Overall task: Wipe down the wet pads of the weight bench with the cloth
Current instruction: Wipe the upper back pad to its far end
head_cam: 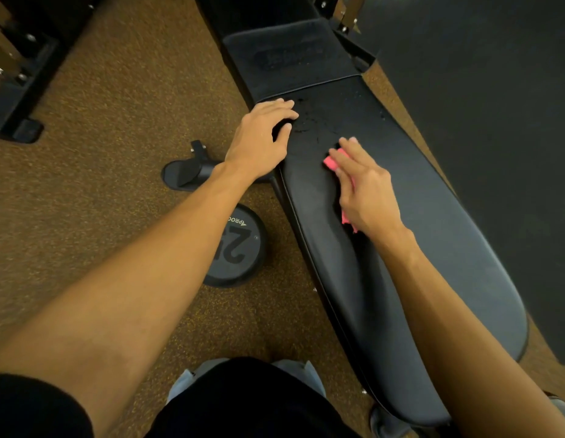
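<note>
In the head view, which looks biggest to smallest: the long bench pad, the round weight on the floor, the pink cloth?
Long bench pad
Round weight
Pink cloth, though the right hand hides most of it.

Black bench pad (417,235), centre frame, droplets at its upper end; pink cloth (331,162) lies on it. Speckled brown floor (116,153): round weight (240,248), centre-left.

The pink cloth (331,162) lies mostly hidden under the right hand (366,191) at centre frame; only 1 corner by the fingertips and a strip below the palm show. At lower centre the left forearm (167,235) covers part of the round weight (240,248): its number starts with 2, the rest is hidden. The embossed mark (287,56) on the upper pad, top centre, is too blurred to read. The rack (18,74) at upper left runs off the frame.
</note>
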